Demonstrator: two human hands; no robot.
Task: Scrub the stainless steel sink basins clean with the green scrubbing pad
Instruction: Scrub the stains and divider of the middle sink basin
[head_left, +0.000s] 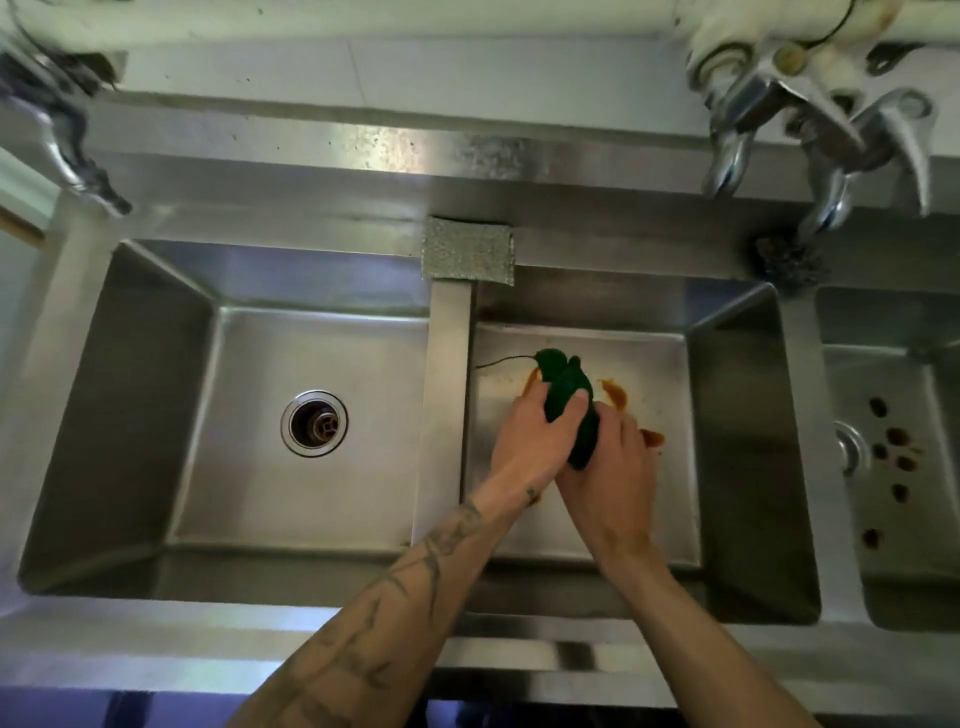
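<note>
A dark green scrubbing pad (563, 387) is bunched up over the floor of the middle sink basin (737, 426). My left hand (535, 441) grips its near-left part, thumb curled over the top. My right hand (613, 483) holds the pad's lower end from beneath, its fingers mostly hidden. A thin dark thread trails left from the pad. Orange-brown smears (615, 397) lie on the basin floor beside and behind the pad. The left basin (156, 395) shows a round drain (314, 423). The right basin (883, 519) has several dark brown spots (896, 452).
A grey metallic sponge (467, 252) lies on the rim at the top of the divider between the left and middle basins. A dark steel-wool ball (787, 260) sits on the back rim under the taps (826, 150). Another tap (67, 156) hangs at the far left.
</note>
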